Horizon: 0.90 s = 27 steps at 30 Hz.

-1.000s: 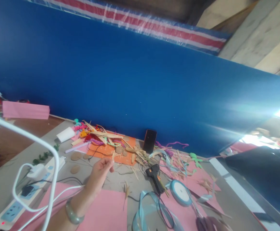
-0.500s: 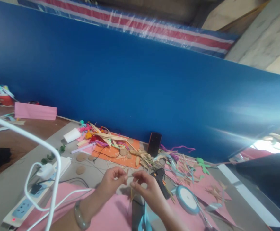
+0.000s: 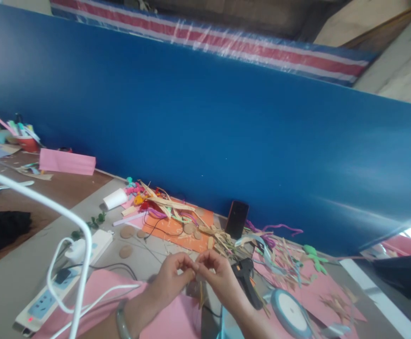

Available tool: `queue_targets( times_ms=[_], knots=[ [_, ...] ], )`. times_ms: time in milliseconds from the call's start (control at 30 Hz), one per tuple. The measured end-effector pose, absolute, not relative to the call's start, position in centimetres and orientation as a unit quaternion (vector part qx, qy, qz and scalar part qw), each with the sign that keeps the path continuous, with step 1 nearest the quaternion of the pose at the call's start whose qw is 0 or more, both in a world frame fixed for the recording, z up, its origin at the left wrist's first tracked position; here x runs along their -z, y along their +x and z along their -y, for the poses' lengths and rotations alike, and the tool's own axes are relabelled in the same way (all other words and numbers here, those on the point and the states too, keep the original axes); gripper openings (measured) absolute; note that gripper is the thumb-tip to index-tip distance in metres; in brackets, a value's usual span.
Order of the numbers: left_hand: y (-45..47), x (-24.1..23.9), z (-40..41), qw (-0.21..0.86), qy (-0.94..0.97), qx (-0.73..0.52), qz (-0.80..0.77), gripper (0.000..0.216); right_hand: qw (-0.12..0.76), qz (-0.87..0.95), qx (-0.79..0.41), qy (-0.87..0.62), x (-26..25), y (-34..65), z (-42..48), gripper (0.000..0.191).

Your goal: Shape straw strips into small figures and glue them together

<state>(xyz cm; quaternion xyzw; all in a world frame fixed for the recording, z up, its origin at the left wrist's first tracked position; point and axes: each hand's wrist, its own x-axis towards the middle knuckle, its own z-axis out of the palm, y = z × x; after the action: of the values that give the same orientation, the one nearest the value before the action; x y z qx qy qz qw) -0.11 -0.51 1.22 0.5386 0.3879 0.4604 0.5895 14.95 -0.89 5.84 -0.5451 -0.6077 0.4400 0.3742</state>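
My left hand [image 3: 172,275], with a pale bangle [image 3: 122,320] at its wrist, is closed in a pinch. The fingertips of my right hand [image 3: 221,278] are pinched too and meet those of the left above the table. Whatever sits between them is too small and blurred to name. Just below the fingers shows a thin tan strip [image 3: 201,295]; I cannot tell whether it is held or lies on the table. Beneath the hands is pink paper [image 3: 172,318]. To the right of my right hand lie a black glue gun [image 3: 247,282] and a roll of light blue ribbon [image 3: 290,314].
A power strip [image 3: 43,301] and a curved white tube [image 3: 60,207] stand at the left. Toward the blue partition [image 3: 205,122] lie orange paper [image 3: 166,228], wood slices [image 3: 125,252], a white cup [image 3: 115,199], dry tan strips [image 3: 223,242] and a phone [image 3: 237,219].
My fingertips, slightly apart before, now touch each other. The view has shifted, so the table's things appear further right and a little lower.
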Motion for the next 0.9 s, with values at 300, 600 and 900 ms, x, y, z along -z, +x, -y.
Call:
queue_targets(
  times_ms=[300, 600, 900],
  knots=[
    [-0.1, -0.7, 0.4, 0.579, 0.556, -0.446, -0.397, 0.01, 0.383, 0.612, -0.409, -0.558, -5.2, 15.8, 0.9, 0.027],
    [-0.3, 0.1, -0.2, 0.581, 0.522, -0.479, -0.4, 0.018, 0.416, 0.615, -0.322, -0.588, -4.3, 18.6, 2.1, 0.017],
    [-0.3, 1.0, -0.4, 0.555, 0.508, -0.501, -0.428, 0.014, 0.509, 0.558, -0.104, -0.647, -6.0, 25.3, 4.8, 0.028]
  ],
)
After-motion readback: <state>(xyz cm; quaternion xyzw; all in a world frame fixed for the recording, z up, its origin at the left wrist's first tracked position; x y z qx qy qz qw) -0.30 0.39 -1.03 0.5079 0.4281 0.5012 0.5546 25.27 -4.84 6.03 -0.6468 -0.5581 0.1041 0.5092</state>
